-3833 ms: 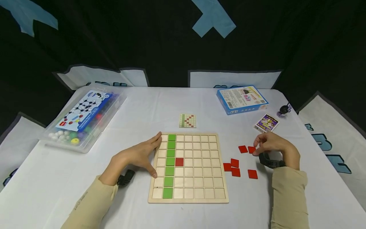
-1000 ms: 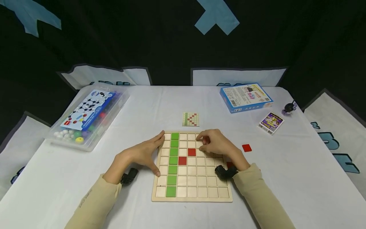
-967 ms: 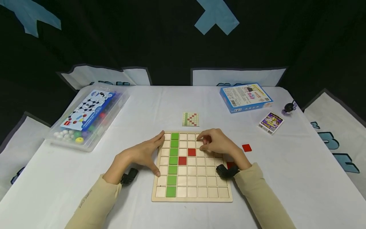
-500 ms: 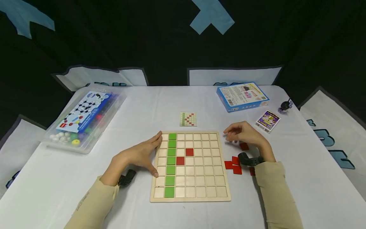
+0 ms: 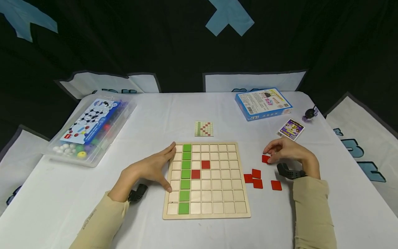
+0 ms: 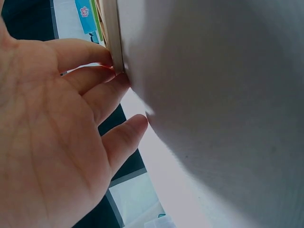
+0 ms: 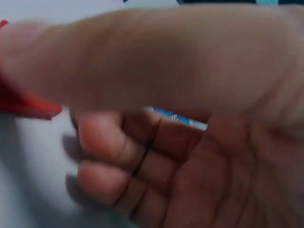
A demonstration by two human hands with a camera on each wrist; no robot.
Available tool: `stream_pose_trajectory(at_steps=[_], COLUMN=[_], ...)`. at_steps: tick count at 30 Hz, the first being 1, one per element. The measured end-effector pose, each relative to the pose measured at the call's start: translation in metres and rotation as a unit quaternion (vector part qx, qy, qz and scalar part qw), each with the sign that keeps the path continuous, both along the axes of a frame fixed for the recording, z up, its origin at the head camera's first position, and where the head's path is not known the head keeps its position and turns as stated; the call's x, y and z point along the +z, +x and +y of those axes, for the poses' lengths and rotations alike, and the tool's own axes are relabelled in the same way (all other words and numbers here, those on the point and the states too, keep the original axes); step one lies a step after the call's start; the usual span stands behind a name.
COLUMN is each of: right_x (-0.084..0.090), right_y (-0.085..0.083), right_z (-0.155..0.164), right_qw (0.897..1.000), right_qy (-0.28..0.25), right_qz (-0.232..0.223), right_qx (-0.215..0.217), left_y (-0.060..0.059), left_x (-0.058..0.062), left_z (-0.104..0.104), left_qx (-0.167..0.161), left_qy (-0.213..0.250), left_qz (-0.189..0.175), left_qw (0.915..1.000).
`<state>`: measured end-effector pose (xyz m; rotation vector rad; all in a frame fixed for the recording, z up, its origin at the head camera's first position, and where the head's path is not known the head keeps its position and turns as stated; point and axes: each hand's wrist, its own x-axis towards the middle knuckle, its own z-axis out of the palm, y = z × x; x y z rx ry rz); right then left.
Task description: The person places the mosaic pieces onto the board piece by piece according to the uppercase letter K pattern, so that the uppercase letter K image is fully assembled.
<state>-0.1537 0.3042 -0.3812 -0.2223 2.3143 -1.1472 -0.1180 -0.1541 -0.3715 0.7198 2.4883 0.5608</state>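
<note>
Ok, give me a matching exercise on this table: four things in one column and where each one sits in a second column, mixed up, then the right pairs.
Things
1. clear plastic box of coloured balls
2. blue cardboard box
3. small green and red pattern card
4. column of green square tiles

Places
A. far right of the white table
B. in the wooden grid board, second column from its left edge
C. left side of the table
D. just beyond the board's far edge

Pairs: 1-C, 2-A, 3-D, 4-B
</note>
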Motion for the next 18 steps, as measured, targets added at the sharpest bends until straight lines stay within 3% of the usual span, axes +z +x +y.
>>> stream_pose_trajectory(at_steps=[5,11,18], right_x=[0.0058,0.0046,0.0017], right_y=[-0.0013,-0.0012,-0.0025], right_z=[-0.0109,-0.0089,-0.0069], right_qw=[0.997,0.988,0.983], right_qy=[0.076,0.127,0.121], right_qz=[0.010,0.076,0.108], right_qx=[0.006,-0.047,-0.088], left_y=[0.0001,-0.0005,-0.0008], left_x=[0.0009,0.0004,0.0000], left_z=[0.0001,0.0002,-0.0002], left_qx=[0.002,0.000,-0.001], left_qy=[0.002,0.002,-0.001], left_qz=[-0.002,0.000,0.000], left_qw=[1.0000,1.0000,1.0000])
